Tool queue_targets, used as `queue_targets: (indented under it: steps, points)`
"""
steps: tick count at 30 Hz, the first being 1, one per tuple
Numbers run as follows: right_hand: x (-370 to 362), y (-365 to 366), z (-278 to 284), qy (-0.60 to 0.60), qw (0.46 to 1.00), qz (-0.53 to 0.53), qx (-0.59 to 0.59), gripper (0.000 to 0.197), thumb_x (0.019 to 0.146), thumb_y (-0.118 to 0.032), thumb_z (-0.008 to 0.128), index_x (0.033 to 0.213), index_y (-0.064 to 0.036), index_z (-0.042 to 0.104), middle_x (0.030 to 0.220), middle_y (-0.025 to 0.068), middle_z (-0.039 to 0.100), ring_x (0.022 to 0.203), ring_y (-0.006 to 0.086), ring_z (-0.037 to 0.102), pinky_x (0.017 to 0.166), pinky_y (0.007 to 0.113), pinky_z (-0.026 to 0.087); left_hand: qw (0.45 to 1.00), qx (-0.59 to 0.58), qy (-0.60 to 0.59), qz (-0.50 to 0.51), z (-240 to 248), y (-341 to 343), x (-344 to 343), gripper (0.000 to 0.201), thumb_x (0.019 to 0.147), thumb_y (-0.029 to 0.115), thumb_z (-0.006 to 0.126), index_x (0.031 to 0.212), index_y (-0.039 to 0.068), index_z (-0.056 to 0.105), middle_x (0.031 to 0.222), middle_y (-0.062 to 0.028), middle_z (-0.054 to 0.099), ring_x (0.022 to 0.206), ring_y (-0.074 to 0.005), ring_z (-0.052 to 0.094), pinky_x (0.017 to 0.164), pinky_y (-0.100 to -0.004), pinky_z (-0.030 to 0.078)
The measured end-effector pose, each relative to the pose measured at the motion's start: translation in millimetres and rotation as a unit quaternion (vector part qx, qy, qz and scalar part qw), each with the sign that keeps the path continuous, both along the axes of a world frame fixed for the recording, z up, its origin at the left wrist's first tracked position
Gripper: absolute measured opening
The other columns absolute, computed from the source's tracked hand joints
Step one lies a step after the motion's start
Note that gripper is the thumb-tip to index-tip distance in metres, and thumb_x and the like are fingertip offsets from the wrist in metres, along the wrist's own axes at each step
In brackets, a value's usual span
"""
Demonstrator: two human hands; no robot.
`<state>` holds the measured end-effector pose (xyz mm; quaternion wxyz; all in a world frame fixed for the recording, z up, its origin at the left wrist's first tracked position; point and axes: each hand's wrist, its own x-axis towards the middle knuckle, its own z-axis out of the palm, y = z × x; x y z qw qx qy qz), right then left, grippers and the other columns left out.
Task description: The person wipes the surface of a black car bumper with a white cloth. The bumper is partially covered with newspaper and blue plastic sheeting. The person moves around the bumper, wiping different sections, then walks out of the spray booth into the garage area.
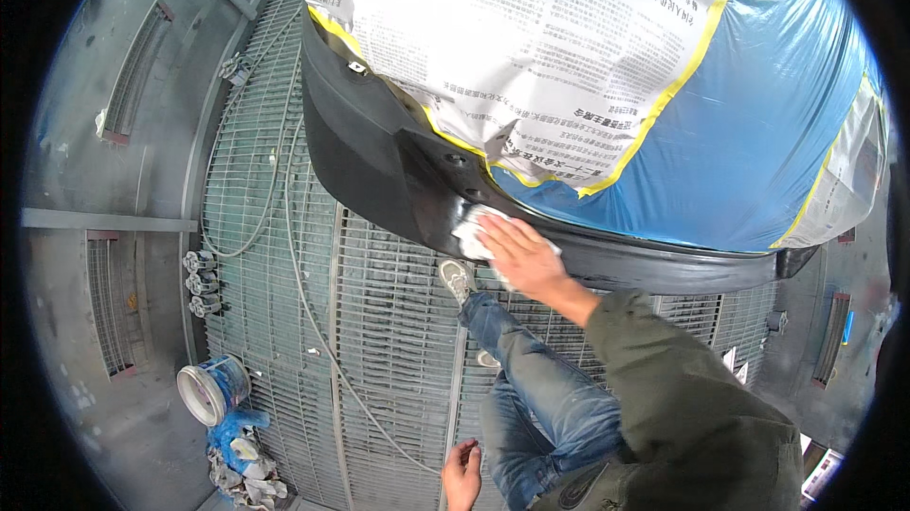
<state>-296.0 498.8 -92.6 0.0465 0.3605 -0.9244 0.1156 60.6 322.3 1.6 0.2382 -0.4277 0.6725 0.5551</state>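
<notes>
My left hand (pixel 462 475) hangs idle, fingers loosely curled, empty. My right hand (pixel 519 260) lies flat, fingers together, pressing a white cloth (pixel 471 231) against the black bumper (pixel 379 170), spreading pressure evenly. Beyond, taped newspaper (pixel 512 46) and blue film (pixel 749 132) shield the bodywork.

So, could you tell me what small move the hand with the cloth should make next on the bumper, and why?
Probably a short wipe sideways along the black bumper, toward its lower right stretch. The right hand presses a white cloth flat on the bumper just below the yellow tape edge of the newspaper masking, and bare black surface runs on past it. The left hand hangs free, near the knee.
</notes>
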Motion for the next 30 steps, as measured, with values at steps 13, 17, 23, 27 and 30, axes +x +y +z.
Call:
queue_targets:
  steps: [13, 17, 23, 27, 30]
  points:
    - [75.5, 88.8, -19.9, 0.02, 0.975, -0.213, 0.061, 0.05, 0.084, -0.016, 0.063, 0.131, 0.0013, 0.06, 0.153, 0.0145, 0.045, 0.121, 0.0303, 0.051, 0.096, 0.046, 0.042, 0.997, 0.07, -0.006, 0.028, -22.1, 4.9, 25.5, 0.026, 0.098, 0.009, 0.063, 0.12, -0.004, 0.063, 0.111, -0.0128, 0.072, 0.104, -0.016, 0.067, 0.094, -0.0294, 0.051]
    - [30.9, -5.5, -27.5, 0.034, 0.983, -0.177, -0.028, 0.045, 0.083, -0.015, 0.066, 0.126, -0.0047, 0.065, 0.146, 0.0049, 0.052, 0.118, 0.0267, 0.053, 0.092, 0.04, 0.045, 0.995, 0.072, -0.06, -0.015, -7.6, -10.6, -7.8, 0.034, 0.102, 0.022, 0.059, 0.126, -0.001, 0.064, 0.126, -0.0137, 0.068, 0.118, -0.0216, 0.063, 0.102, -0.0339, 0.046]
    - [-24.8, -100.9, -18.5, -0.004, 0.908, -0.297, -0.295, 0.028, 0.085, -0.008, 0.069, 0.113, -0.0052, 0.068, 0.114, 0.0094, 0.058, 0.098, 0.0304, 0.059, 0.083, 0.04, 0.05, 0.996, 0.049, -0.025, -0.074, -1.9, -40.9, -65.5, 0.031, 0.1, 0.019, 0.062, 0.121, -0.003, 0.066, 0.11, -0.0122, 0.073, 0.103, -0.0205, 0.068, 0.091, -0.0332, 0.051]
    - [-28.5, -162.4, -2.2, -0.098, 0.689, -0.505, -0.511, 0.017, 0.096, -0.004, 0.061, 0.111, 0.0028, 0.065, 0.111, 0.0119, 0.058, 0.098, 0.0227, 0.06, 0.082, 0.032, 0.05, 0.991, 0.091, -0.077, -0.055, -1.4, -77.9, -91.4, 0.025, 0.101, 0.01, 0.06, 0.121, -0.005, 0.062, 0.112, -0.0131, 0.071, 0.106, -0.0177, 0.066, 0.095, -0.0294, 0.051]
    - [-42.6, -189.1, 22.5, -0.189, 0.452, -0.583, -0.648, 0.014, 0.098, -0.005, 0.06, 0.108, 0.0019, 0.066, 0.103, 0.0044, 0.061, 0.088, 0.0147, 0.059, 0.081, 0.027, 0.048, 0.991, 0.118, -0.057, -0.028, -17.9, -115.5, -85.3, 0.026, 0.101, 0.009, 0.058, 0.121, -0.008, 0.059, 0.114, -0.015, 0.069, 0.105, -0.0192, 0.067, 0.096, -0.0306, 0.05]
